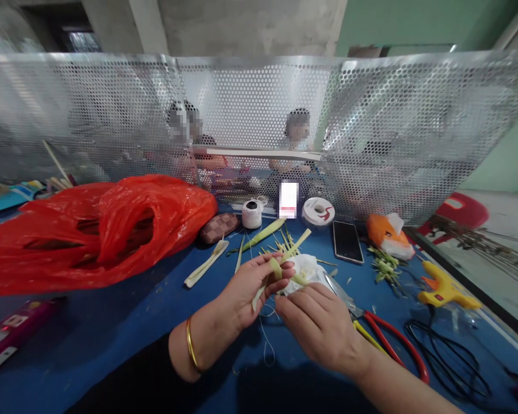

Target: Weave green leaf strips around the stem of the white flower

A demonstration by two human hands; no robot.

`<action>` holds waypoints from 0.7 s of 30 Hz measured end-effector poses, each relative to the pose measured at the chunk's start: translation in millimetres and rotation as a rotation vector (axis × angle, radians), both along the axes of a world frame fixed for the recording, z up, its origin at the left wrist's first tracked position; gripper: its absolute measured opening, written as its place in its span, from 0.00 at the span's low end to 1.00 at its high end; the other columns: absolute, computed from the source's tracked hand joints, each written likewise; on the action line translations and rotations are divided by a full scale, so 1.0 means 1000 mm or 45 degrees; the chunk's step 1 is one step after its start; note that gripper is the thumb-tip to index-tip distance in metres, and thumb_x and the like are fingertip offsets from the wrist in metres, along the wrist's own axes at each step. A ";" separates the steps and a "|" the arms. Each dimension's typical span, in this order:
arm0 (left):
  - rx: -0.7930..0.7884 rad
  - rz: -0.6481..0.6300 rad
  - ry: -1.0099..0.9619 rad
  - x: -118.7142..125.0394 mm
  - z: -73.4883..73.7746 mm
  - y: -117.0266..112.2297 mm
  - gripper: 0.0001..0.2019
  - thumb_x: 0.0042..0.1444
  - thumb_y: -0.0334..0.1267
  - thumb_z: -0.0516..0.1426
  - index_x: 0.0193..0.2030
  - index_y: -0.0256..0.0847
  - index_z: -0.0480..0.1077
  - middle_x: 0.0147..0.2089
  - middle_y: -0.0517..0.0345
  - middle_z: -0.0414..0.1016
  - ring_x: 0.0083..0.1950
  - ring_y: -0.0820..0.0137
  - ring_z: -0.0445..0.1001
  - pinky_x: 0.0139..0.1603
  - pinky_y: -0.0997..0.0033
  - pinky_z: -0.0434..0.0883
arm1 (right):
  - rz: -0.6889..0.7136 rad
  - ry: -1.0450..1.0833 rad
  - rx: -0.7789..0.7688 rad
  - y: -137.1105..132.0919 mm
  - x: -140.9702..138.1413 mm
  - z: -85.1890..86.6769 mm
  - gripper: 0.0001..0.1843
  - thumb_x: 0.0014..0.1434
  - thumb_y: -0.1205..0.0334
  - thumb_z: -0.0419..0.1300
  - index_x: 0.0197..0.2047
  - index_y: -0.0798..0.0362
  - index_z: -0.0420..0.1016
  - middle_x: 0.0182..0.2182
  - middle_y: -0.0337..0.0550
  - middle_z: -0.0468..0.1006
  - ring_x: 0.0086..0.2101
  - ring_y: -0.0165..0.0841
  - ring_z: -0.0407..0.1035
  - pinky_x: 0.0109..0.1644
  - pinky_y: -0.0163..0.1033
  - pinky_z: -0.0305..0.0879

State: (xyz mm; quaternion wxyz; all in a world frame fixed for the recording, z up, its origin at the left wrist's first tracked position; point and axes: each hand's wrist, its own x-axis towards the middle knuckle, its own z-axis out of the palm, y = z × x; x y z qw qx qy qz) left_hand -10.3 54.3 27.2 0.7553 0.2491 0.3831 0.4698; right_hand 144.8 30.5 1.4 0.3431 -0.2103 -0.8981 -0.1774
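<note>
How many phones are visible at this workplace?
2. One lit phone stands upright between the thread spool and the white roll; one dark phone lies flat, left of the orange tissue pack. Others may be hidden.

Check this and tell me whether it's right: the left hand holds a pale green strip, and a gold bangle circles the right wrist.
The wrist is wrong: the head view shows the gold bangle on the left wrist. The left hand does hold the pale green strip.
</note>
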 end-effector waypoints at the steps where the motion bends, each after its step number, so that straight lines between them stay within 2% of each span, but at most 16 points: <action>1: 0.000 0.015 0.007 0.003 -0.002 -0.002 0.08 0.48 0.25 0.62 0.36 0.36 0.72 0.34 0.55 0.77 0.31 0.76 0.75 0.33 0.80 0.71 | 0.004 0.008 0.005 -0.002 -0.002 0.001 0.12 0.64 0.72 0.51 0.46 0.59 0.74 0.30 0.44 0.76 0.32 0.35 0.69 0.39 0.42 0.65; 3: -0.080 0.053 0.031 0.009 -0.005 -0.007 0.11 0.46 0.25 0.63 0.37 0.36 0.72 0.36 0.52 0.79 0.34 0.72 0.77 0.37 0.76 0.72 | 0.016 -0.018 0.026 -0.005 -0.008 0.000 0.13 0.64 0.73 0.50 0.46 0.58 0.74 0.33 0.45 0.77 0.34 0.35 0.70 0.44 0.44 0.65; 6: -0.110 0.043 0.053 0.016 -0.010 -0.010 0.12 0.43 0.26 0.65 0.35 0.35 0.72 0.35 0.50 0.79 0.35 0.71 0.77 0.38 0.75 0.72 | 0.013 -0.039 0.038 -0.005 -0.012 -0.006 0.12 0.63 0.73 0.51 0.41 0.56 0.76 0.31 0.43 0.76 0.33 0.34 0.69 0.45 0.43 0.65; 9: -0.073 0.038 0.055 0.016 -0.012 -0.012 0.14 0.40 0.28 0.67 0.35 0.35 0.73 0.33 0.52 0.79 0.33 0.71 0.77 0.37 0.76 0.70 | 0.008 0.003 0.013 -0.004 -0.011 -0.009 0.12 0.64 0.73 0.51 0.37 0.55 0.75 0.30 0.43 0.77 0.33 0.35 0.69 0.46 0.45 0.64; 12: -0.026 0.042 0.096 0.014 -0.010 -0.012 0.14 0.41 0.31 0.68 0.36 0.34 0.73 0.32 0.53 0.78 0.30 0.74 0.75 0.32 0.79 0.69 | -0.003 0.188 -0.066 -0.004 -0.010 -0.005 0.10 0.62 0.74 0.52 0.38 0.56 0.74 0.31 0.44 0.77 0.33 0.34 0.70 0.47 0.44 0.63; 16: -0.017 0.045 0.117 0.011 -0.007 -0.011 0.11 0.46 0.30 0.65 0.38 0.33 0.73 0.31 0.56 0.78 0.26 0.78 0.73 0.27 0.82 0.67 | -0.029 0.607 -0.397 -0.002 -0.006 0.006 0.07 0.60 0.72 0.56 0.34 0.52 0.71 0.30 0.41 0.77 0.33 0.33 0.70 0.42 0.40 0.64; 21: -0.025 -0.021 0.144 0.008 -0.003 -0.007 0.06 0.54 0.30 0.60 0.39 0.33 0.72 0.34 0.50 0.80 0.31 0.72 0.78 0.31 0.78 0.74 | -0.180 1.169 -1.057 0.011 0.003 0.007 0.10 0.58 0.60 0.60 0.26 0.52 0.70 0.24 0.37 0.72 0.27 0.31 0.66 0.31 0.36 0.62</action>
